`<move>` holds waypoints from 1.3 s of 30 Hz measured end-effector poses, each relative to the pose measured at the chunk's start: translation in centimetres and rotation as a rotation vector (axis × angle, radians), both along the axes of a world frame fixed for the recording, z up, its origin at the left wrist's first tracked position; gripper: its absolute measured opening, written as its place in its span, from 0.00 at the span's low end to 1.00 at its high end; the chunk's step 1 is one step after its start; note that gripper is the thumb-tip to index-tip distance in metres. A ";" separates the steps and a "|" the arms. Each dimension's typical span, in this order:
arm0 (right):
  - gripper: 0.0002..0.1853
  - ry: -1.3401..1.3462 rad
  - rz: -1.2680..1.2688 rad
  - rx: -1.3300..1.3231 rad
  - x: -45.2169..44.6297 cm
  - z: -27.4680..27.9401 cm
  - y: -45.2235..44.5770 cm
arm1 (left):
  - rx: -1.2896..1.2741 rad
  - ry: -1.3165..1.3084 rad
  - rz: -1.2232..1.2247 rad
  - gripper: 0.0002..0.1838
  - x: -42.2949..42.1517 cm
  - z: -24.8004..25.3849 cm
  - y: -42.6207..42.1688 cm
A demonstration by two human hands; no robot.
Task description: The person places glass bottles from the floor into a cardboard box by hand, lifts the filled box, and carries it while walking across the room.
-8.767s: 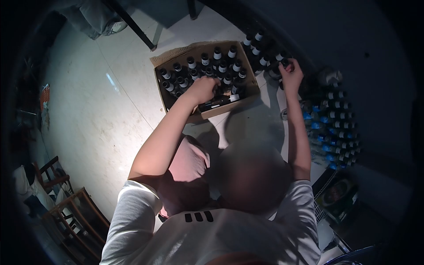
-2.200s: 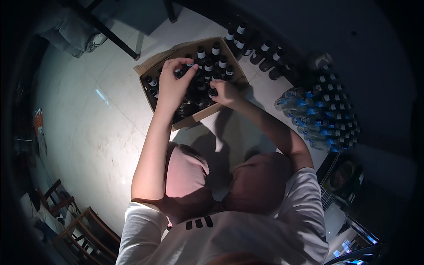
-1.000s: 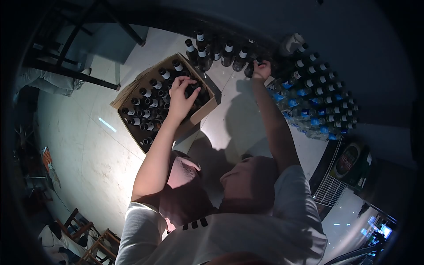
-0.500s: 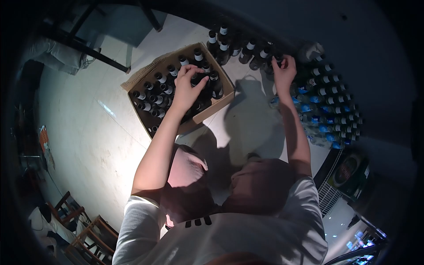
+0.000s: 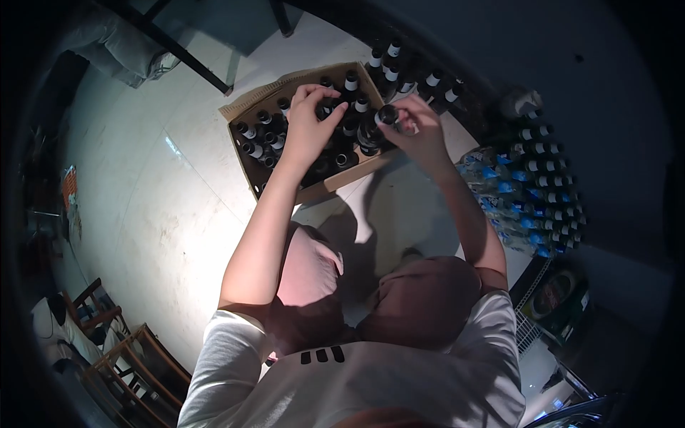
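My right hand is closed on the neck of a dark glass bottle, above the right side of a cardboard box. The bottle's lower part runs down toward the other bottles and is hard to separate from them. Several dark bottles with pale neck labels, such as this bottle, stand upright in the box. Over the box's middle is my left hand, its thumb and fingers curved and apart around the bottle tops. No bottle is visibly gripped in it.
Several dark bottles stand behind the box's right corner. A large group of bottles, some with blue labels, fills the floor at right. A dark table leg slants at upper left. Wooden chairs are at lower left.
My right hand has moved left from the loose bottles behind the box to its right side, bringing a bottle. My left hand stays over the box. The view has shifted slightly.
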State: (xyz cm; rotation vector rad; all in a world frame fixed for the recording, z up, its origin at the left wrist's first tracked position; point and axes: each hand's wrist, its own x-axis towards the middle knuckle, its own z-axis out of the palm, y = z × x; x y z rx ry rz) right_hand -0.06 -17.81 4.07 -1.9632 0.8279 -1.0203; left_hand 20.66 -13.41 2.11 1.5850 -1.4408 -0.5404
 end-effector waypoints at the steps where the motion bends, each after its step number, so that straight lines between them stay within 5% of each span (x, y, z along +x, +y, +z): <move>1: 0.14 -0.002 0.006 -0.001 0.4 -0.6 0.1 | -0.002 0.016 0.002 0.13 0.2 0.2 0.2; 17: 0.15 0.435 0.150 0.103 2.1 -6.9 -1.0 | 0.011 0.166 -0.007 0.13 1.5 1.2 1.0; 22: 0.14 0.451 0.147 0.032 2.0 -7.7 -0.7 | 0.109 0.039 -0.112 0.13 5.9 2.3 3.1; 27: 0.12 0.375 0.108 0.017 1.6 -7.8 0.0 | 0.298 -0.552 -0.097 0.15 9.1 -1.0 8.5; 33: 0.11 0.392 0.119 -0.061 2.0 -7.8 0.7 | 0.387 -0.747 0.021 0.26 10.6 -5.2 10.5; 39: 0.11 0.396 0.114 0.086 1.8 -7.0 1.4 | 0.419 -0.797 -0.075 0.24 10.9 -7.7 9.1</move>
